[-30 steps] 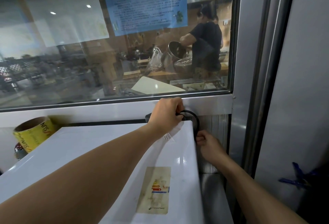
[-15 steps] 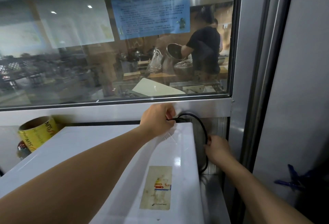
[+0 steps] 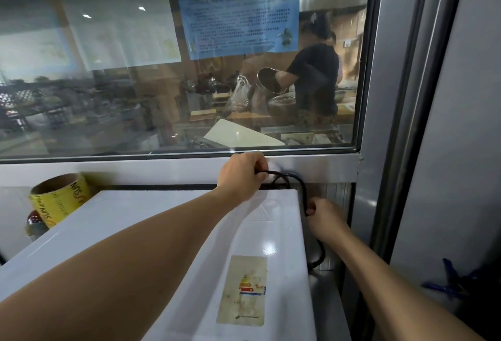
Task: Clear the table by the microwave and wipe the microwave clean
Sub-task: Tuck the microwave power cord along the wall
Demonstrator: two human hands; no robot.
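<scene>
Head view: a white, glossy, box-shaped microwave point(image 3: 173, 246) is seen from above, its long axis running from the lower left towards the far right corner, where its back edge meets the grey metal sill point(image 3: 162, 170) under a large glass window point(image 3: 135, 83). A worn yellowish rectangular sticker point(image 3: 241, 290) lies flat on the top near the right edge. A thin black power cord point(image 3: 299, 186) arcs over the far right corner of the microwave top and drops down the right side, looping near the steel counter point(image 3: 325, 300) below. The left hand point(image 3: 242, 175) is held at the back edge of the top, its fingers curled round the upper end of the cord. The right hand point(image 3: 322, 218) is lowered just beside the right edge, its fingers closed in a pinch on the cord's falling stretch. A yellow roll of printed tape point(image 3: 59, 199) stands tilted off the far left corner, against the sill. Behind the glass a person in a dark top point(image 3: 314, 80) is seen with a metal bowl point(image 3: 267, 79). A blue clip point(image 3: 450, 283) is seen at the lower right.
</scene>
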